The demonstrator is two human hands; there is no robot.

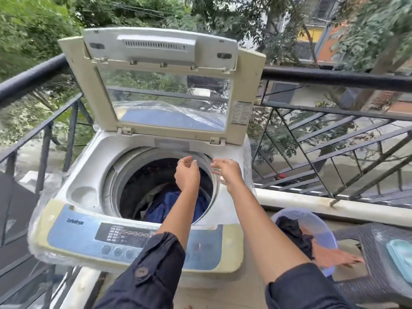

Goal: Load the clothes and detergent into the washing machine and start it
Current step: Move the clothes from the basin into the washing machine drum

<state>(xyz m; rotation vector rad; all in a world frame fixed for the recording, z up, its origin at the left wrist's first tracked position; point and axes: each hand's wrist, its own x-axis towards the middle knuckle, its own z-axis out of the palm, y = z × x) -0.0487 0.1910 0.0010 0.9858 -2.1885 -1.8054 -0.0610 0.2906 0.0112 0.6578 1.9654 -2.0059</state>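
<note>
Blue clothes (165, 206) in drum (124, 175), lid (242, 85) raised

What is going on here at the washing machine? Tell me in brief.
A person stands at a top-loading washing machine on a balcony, its lid raised. The left hand and the right hand hover over the open drum, holding nothing that shows. In the drum lie blue and dark clothes. A plastic basin to the right has more laundry in it, so loading looks unfinished. Nothing touches the control panel.
</note>
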